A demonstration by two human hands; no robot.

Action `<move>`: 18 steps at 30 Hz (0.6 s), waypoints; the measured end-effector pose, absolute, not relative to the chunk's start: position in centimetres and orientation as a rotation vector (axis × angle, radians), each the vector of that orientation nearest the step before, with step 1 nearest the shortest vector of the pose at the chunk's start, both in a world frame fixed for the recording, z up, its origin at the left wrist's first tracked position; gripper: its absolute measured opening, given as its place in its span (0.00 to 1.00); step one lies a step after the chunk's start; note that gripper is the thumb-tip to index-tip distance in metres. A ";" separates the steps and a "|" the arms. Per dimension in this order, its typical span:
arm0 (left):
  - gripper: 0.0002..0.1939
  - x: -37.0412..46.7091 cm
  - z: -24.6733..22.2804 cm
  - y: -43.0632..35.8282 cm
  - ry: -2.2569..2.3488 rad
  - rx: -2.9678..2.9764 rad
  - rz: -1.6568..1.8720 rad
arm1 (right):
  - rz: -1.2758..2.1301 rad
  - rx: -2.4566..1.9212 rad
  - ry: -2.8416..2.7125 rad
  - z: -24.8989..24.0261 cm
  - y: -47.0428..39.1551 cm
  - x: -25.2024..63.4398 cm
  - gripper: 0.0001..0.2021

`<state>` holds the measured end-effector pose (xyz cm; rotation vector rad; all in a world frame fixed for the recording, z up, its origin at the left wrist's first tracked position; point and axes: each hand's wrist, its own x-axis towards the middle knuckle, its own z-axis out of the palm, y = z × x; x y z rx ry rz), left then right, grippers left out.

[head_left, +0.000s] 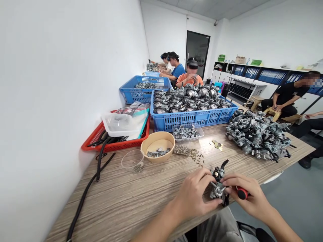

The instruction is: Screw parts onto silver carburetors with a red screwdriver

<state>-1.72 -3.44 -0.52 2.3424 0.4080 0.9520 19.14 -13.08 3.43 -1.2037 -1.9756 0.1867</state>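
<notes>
A small metal carburetor [217, 191] with a short black hose stands at the table's front edge, between my two hands. My left hand [194, 191] grips it from the left, with the thumb low and the fingers over its upper side. From the right, the thumb and fingertips of my right hand [248, 195] pinch at the carburetor's side. A screwdriver [242, 193] is tucked in my right palm. Only its red handle with a black end shows, and the rest is hidden by the fingers.
A pile of carburetors [259, 136] lies at right. Behind stands a blue crate [191, 119] full of them. Loose screws [196, 156], brass discs [217, 145], a plastic tray of parts [202, 132], a cream bowl [148, 154] and a red basket [113, 145] stand nearer. Several people sit beyond.
</notes>
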 end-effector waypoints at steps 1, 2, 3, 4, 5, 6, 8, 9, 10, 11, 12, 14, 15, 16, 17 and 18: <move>0.22 -1.7 -0.5 -3.5 0.404 2.334 0.948 | 0.171 -1.227 -1.910 3.7 -13.2 19.3 0.05; 0.22 -1.7 -0.5 -3.5 0.400 2.329 0.948 | 0.154 -1.247 -1.816 4.0 -13.3 19.5 0.05; 0.22 -1.7 -0.5 -3.6 0.398 2.326 0.952 | 0.151 -1.257 -1.703 4.3 -13.5 19.8 0.07; 0.22 -1.7 -0.5 -3.6 0.396 2.326 0.959 | 0.167 -1.255 -1.586 4.7 -13.5 20.2 0.11; 0.22 -1.7 -0.6 -3.6 0.395 2.327 0.968 | 0.204 -1.236 -1.475 5.0 -13.6 20.7 0.13; 0.21 -1.6 -0.7 -3.7 0.393 2.326 0.980 | 0.253 -1.203 -1.379 5.3 -13.5 21.1 0.13; 0.21 -1.5 -0.8 -3.7 0.389 2.321 1.017 | 0.345 -1.125 -1.253 5.8 -13.3 21.9 0.12; 0.21 -1.4 -0.9 -3.8 0.388 2.320 1.035 | 0.369 -1.110 -1.223 6.0 -13.2 22.3 0.11; 0.21 -1.3 -1.0 -3.8 0.389 2.320 1.051 | 0.365 -1.120 -1.213 6.2 -13.0 22.6 0.10; 0.21 -1.3 -1.1 -3.8 0.391 2.322 1.066 | 0.335 -1.165 -1.229 6.4 -12.9 23.0 0.09; 0.20 -1.2 -1.1 -3.9 0.392 2.325 1.078 | 0.275 -1.243 -1.280 6.6 -12.9 23.3 0.08; 0.19 -1.2 -1.2 -3.9 0.391 2.330 1.097 | 0.079 -1.455 -1.451 7.2 -12.9 23.9 0.10; 0.19 -1.2 -1.2 -3.9 0.392 2.331 1.101 | -0.040 -1.546 -1.538 7.5 -13.0 24.3 0.11; 0.19 -1.2 -1.3 -4.0 0.395 2.332 1.106 | -0.153 -1.615 -1.605 7.8 -13.0 24.5 0.12; 0.18 -1.2 -1.3 -4.0 0.396 2.333 1.110 | -0.242 -1.668 -1.637 8.0 -13.0 24.8 0.13; 0.18 -1.2 -1.3 -4.0 0.400 2.334 1.115 | -0.307 -1.698 -1.616 8.1 -12.9 24.8 0.13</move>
